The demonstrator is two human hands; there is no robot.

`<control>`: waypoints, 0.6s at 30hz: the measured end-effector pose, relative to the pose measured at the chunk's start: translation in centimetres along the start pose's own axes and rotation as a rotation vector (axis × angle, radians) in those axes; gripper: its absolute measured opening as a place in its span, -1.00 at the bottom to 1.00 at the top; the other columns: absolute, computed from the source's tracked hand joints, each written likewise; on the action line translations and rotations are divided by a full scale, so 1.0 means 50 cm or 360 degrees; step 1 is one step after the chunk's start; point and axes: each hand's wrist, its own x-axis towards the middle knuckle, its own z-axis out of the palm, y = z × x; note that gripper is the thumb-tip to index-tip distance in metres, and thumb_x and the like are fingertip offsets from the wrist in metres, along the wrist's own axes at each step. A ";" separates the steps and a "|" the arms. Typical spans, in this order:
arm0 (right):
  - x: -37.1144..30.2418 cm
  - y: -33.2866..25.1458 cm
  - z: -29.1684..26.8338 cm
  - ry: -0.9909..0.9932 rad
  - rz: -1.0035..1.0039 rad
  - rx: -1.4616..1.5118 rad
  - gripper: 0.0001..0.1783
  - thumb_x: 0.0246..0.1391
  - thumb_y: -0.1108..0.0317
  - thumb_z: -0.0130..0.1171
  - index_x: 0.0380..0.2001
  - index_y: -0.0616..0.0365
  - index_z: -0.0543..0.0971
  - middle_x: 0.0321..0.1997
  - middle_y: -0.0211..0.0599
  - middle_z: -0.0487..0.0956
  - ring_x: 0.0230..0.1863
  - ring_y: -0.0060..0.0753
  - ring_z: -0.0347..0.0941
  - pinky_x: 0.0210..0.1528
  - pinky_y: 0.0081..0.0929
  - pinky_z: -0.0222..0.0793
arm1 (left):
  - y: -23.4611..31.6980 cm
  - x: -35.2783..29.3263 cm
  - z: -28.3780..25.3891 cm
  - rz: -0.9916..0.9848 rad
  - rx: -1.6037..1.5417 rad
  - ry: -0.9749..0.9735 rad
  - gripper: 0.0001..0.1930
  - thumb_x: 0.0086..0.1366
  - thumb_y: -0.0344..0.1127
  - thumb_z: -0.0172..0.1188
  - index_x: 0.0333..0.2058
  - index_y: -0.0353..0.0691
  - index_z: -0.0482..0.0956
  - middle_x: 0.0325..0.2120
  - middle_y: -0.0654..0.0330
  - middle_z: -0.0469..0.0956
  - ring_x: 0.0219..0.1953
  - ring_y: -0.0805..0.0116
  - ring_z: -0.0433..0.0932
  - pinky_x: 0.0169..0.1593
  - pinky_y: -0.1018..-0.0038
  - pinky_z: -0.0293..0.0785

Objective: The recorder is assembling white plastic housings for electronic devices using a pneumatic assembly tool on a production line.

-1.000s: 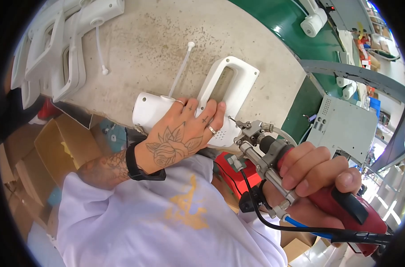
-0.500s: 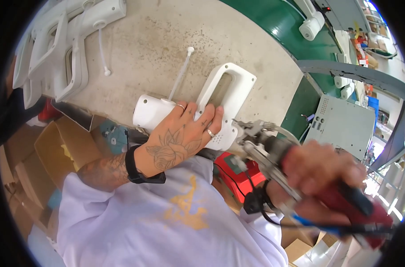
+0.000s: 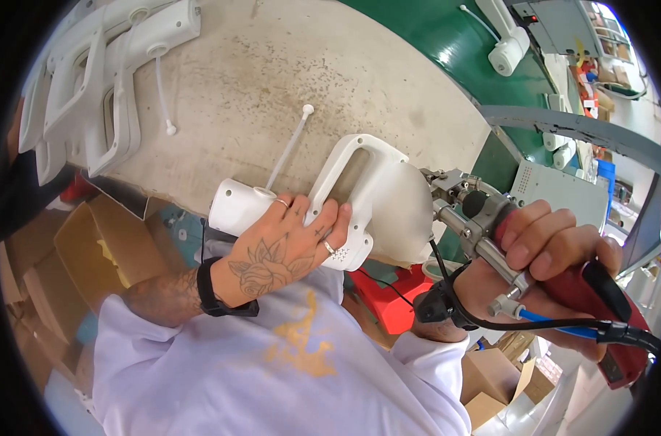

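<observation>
A white plastic housing with a looped handle (image 3: 363,203) lies at the bench's near edge. My left hand (image 3: 279,251) rests over it, fingers bent around the handle side and holding it down. A thin white rod with a round tip (image 3: 290,145) sticks up from the housing's left end. In my right hand (image 3: 545,251) is a red powered screwdriver (image 3: 586,291), fingers wrapped round its body. Its metal feeding head (image 3: 483,225) points at the housing's right side, apart from it. A blue hose (image 3: 563,328) and black cable run along the tool. A blurred patch hides the housing's right part.
Several similar white housings (image 3: 116,73) are stacked at the bench's far left. A grey metal bar (image 3: 578,123) crosses at the right, before a grey metal box (image 3: 556,196). Cardboard boxes (image 3: 98,254) stand below left, and a red container (image 3: 396,298) below the bench edge.
The screwdriver has lifted away from the housing, its head moving up and to the right. The housing and my left hand sit slightly lower and further left in view.
</observation>
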 end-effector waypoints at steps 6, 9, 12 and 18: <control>-0.004 0.027 -0.025 -0.0089 0.0058 0.0075 -0.07 0.14 -0.41 0.06 0.19 0.26 0.29 -0.46 -0.23 0.46 -0.54 -0.29 0.43 -0.49 -0.35 0.39 | -0.001 0.001 0.002 0.0004 -0.0005 0.0010 -0.44 0.18 -0.29 0.13 0.19 -0.28 0.37 -0.08 0.14 0.44 -0.22 0.19 0.44 -0.06 0.29 0.41; 0.005 0.039 -0.046 -0.0228 0.0122 0.0106 -0.08 0.11 -0.42 0.07 0.14 0.25 0.32 -0.46 -0.20 0.46 -0.53 -0.25 0.44 -0.46 -0.34 0.40 | -0.003 0.005 0.000 0.0011 -0.0002 -0.0005 -0.45 0.19 -0.29 0.13 0.18 -0.28 0.37 -0.08 0.13 0.45 -0.21 0.17 0.44 -0.06 0.29 0.41; -0.013 0.058 -0.034 -0.0172 0.0178 0.0142 -0.12 0.10 -0.43 0.08 0.04 0.25 0.34 -0.46 -0.18 0.46 -0.52 -0.22 0.44 -0.43 -0.32 0.41 | -0.004 0.007 0.004 0.0011 0.0002 0.0000 -0.45 0.18 -0.29 0.13 0.17 -0.27 0.38 -0.08 0.13 0.45 -0.20 0.16 0.44 -0.06 0.29 0.41; -0.014 0.079 -0.004 0.0133 0.0195 -0.0032 -0.12 0.08 -0.56 -0.06 -0.17 0.19 0.45 -0.60 -0.39 0.33 -0.64 -0.44 0.26 -0.57 -0.47 0.20 | 0.000 0.005 0.002 -0.0019 -0.0015 0.0014 -0.46 0.17 -0.30 0.14 0.16 -0.28 0.40 -0.08 0.13 0.44 -0.21 0.16 0.44 -0.06 0.28 0.42</control>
